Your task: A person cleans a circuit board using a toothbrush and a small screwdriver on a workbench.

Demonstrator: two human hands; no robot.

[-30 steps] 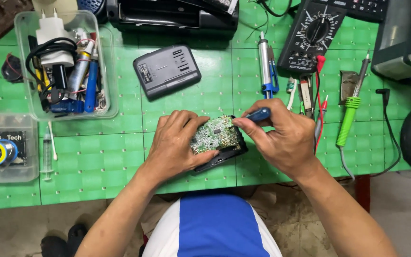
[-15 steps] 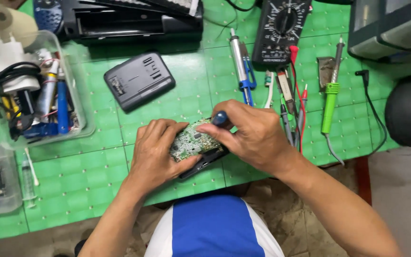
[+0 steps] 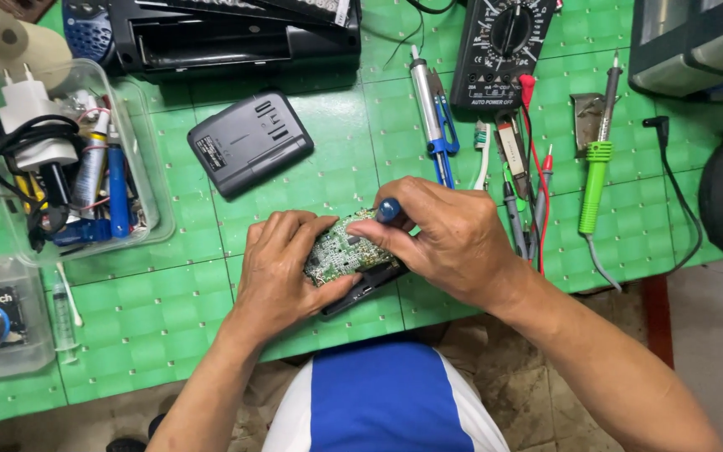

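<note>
Left of the circuit board (image 3: 340, 251) stands a clear tub (image 3: 140, 226) of tools, with bare green tabletop (image 3: 169, 301) between. My left hand (image 3: 282, 272) cups the board from its left — fingers curled around its edge, holding it tilted over a black casing (image 3: 366, 289). My right hand (image 3: 449, 238) arches over the board's right side, pinching a blue-handled screwdriver (image 3: 388, 209) upright. Right of the board lie probes (image 3: 537, 188) and a green soldering iron (image 3: 596, 167), close by my wrist.
</note>
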